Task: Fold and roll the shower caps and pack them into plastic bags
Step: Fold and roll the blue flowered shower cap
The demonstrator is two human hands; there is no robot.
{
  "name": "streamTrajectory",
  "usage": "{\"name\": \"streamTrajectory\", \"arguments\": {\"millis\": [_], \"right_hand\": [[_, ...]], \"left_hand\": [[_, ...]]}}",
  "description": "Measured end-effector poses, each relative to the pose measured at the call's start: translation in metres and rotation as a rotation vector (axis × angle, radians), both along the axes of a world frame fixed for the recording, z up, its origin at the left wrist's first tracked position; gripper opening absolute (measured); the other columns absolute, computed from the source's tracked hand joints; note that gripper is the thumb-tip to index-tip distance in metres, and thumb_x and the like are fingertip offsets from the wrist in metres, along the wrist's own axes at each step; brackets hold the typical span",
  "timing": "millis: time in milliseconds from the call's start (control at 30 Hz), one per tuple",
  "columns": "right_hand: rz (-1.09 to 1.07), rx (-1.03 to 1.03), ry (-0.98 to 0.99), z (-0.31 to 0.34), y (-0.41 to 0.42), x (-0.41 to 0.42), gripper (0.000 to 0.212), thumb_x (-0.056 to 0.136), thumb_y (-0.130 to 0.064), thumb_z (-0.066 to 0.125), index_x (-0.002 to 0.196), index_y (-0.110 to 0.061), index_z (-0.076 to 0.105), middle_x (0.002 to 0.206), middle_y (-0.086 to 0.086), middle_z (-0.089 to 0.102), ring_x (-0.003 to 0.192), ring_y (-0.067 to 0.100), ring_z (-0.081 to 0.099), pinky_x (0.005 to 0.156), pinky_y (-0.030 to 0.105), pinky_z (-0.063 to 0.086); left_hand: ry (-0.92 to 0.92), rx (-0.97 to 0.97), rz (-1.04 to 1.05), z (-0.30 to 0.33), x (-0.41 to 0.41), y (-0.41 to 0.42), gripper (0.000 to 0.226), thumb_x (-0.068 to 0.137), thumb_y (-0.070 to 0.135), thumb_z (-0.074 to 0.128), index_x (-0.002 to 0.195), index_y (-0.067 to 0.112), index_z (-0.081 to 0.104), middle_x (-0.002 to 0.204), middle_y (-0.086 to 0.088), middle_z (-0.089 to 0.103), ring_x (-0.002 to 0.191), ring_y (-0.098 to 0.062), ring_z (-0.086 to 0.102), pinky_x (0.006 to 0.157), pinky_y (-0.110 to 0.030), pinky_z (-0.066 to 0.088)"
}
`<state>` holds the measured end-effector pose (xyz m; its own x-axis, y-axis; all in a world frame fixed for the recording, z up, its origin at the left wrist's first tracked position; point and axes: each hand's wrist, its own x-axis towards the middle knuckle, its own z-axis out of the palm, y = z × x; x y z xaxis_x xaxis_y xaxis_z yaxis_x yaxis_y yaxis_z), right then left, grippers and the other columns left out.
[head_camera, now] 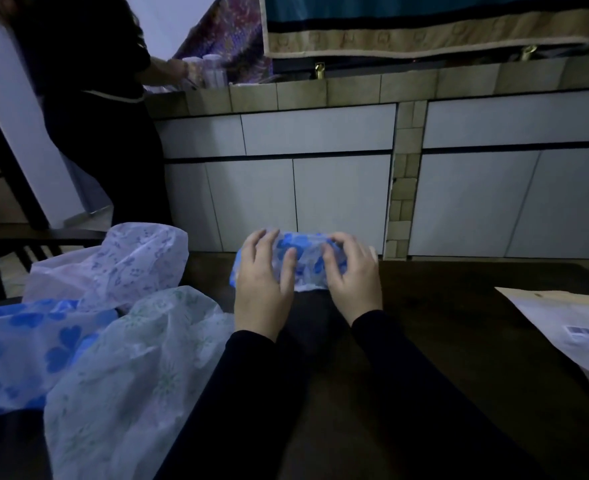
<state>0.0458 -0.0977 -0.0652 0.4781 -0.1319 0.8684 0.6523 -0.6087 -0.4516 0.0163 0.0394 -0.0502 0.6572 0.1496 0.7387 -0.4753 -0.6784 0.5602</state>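
Note:
A blue-flowered shower cap (pixel 307 261), rolled into a short bundle, lies on the dark table (pixel 442 334) near its far edge. My left hand (pixel 263 282) rests on the bundle's left end with fingers spread and bent over it. My right hand (pixel 352 275) covers the right end, its fingers curled over the roll. Part of the bundle is hidden under both hands. To the left lies a loose pile of caps: a blue-flowered one (pixel 26 348), a green-flowered one (pixel 140 368) and a pale purple-patterned one (pixel 130 261).
A flat pale packet with a barcode label (pixel 570 330) lies at the table's right edge. Beyond the table stand white cabinets (pixel 320 174) under a tiled counter. A person in dark clothes (pixel 106 116) stands at the counter, back left.

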Motion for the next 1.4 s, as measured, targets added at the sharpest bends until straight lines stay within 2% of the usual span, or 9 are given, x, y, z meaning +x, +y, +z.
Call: {"name": "streamTrajectory", "arguments": {"millis": [200,367,567,667,733,867,1100,1267,1400], "right_hand": [[0.048,0.120,0.009,0.025,-0.033,-0.021,0.026,0.094,-0.037,0.054,0.094,-0.013,0.065,0.080,-0.021,0.053,0.073,-0.003,0.051,0.063,0.008,0.038],[0.121,0.230,0.087,0.044,-0.066,-0.047,0.013,0.086,-0.052,0.058,0.085,-0.039,0.055,0.081,-0.015,0.059,0.080,0.005,0.058,0.066,0.026,0.051],[0.220,0.326,0.158,0.065,-0.102,-0.072,0.009,0.086,-0.038,0.065,0.087,-0.030,0.062,0.082,-0.008,0.066,0.079,0.008,0.065,0.066,0.027,0.055],[0.318,0.369,0.397,0.074,-0.126,-0.059,0.004,0.088,-0.024,0.069,0.088,-0.025,0.066,0.086,-0.003,0.070,0.082,0.012,0.066,0.079,0.034,0.056],[0.263,0.294,0.611,0.061,-0.140,-0.046,0.010,0.086,-0.028,0.071,0.094,-0.022,0.067,0.095,0.004,0.070,0.090,0.018,0.065,0.089,0.042,0.053],[-0.001,0.130,0.805,0.023,-0.145,-0.049,0.025,0.082,-0.038,0.073,0.098,-0.020,0.065,0.090,-0.001,0.065,0.089,0.016,0.062,0.080,0.027,0.047],[-0.059,0.217,1.223,0.009,-0.142,-0.060,0.038,0.083,-0.043,0.068,0.103,-0.011,0.071,0.099,0.004,0.072,0.090,0.020,0.066,0.088,0.035,0.052],[-0.171,0.093,1.005,-0.001,-0.139,-0.065,0.015,0.089,-0.032,0.067,0.093,-0.019,0.061,0.094,-0.001,0.067,0.081,0.011,0.059,0.076,0.027,0.048],[-0.406,-0.088,0.827,0.003,-0.132,-0.072,0.047,0.088,-0.054,0.057,0.126,-0.027,0.054,0.122,-0.002,0.059,0.110,0.017,0.055,0.095,0.040,0.047]], "left_hand": [[-0.086,-0.006,-0.044,0.004,-0.004,-0.012,0.034,0.084,0.045,0.065,0.107,0.020,0.065,0.105,0.010,0.063,0.100,-0.007,0.058,0.088,-0.041,0.049],[-0.017,-0.128,-0.135,0.042,-0.017,-0.024,0.023,0.078,0.039,0.077,0.078,0.018,0.067,0.071,0.010,0.065,0.064,-0.003,0.056,0.059,-0.020,0.046],[0.181,-0.164,-0.376,0.098,-0.034,-0.036,0.019,0.070,0.036,0.083,0.076,0.023,0.070,0.063,0.001,0.066,0.055,-0.003,0.056,0.051,-0.016,0.045],[0.275,-0.048,-0.396,0.099,-0.026,-0.041,0.020,0.076,0.040,0.078,0.085,0.025,0.068,0.053,0.002,0.053,0.044,-0.005,0.043,0.046,-0.017,0.038],[0.331,0.088,-0.334,0.082,-0.015,-0.045,0.022,0.081,0.041,0.073,0.098,0.029,0.066,0.062,0.002,0.058,0.051,-0.008,0.050,0.055,-0.022,0.043],[0.432,0.196,-0.340,0.016,-0.006,-0.046,0.034,0.089,0.020,0.065,0.122,0.023,0.061,0.077,0.007,0.064,0.078,-0.012,0.061,0.072,-0.015,0.041],[0.315,-0.210,-0.226,-0.029,-0.012,-0.047,0.020,0.089,0.013,0.064,0.083,0.032,0.063,0.081,0.009,0.067,0.073,-0.003,0.059,0.071,-0.018,0.044],[0.347,0.071,-0.294,-0.021,-0.016,-0.039,0.017,0.090,0.012,0.059,0.087,0.029,0.054,0.082,0.006,0.066,0.073,-0.008,0.058,0.067,-0.015,0.043],[0.443,0.338,-0.130,-0.032,-0.014,-0.045,0.023,0.092,0.011,0.054,0.103,0.020,0.071,0.118,-0.004,0.063,0.104,-0.022,0.058,0.089,-0.024,0.041]]}}
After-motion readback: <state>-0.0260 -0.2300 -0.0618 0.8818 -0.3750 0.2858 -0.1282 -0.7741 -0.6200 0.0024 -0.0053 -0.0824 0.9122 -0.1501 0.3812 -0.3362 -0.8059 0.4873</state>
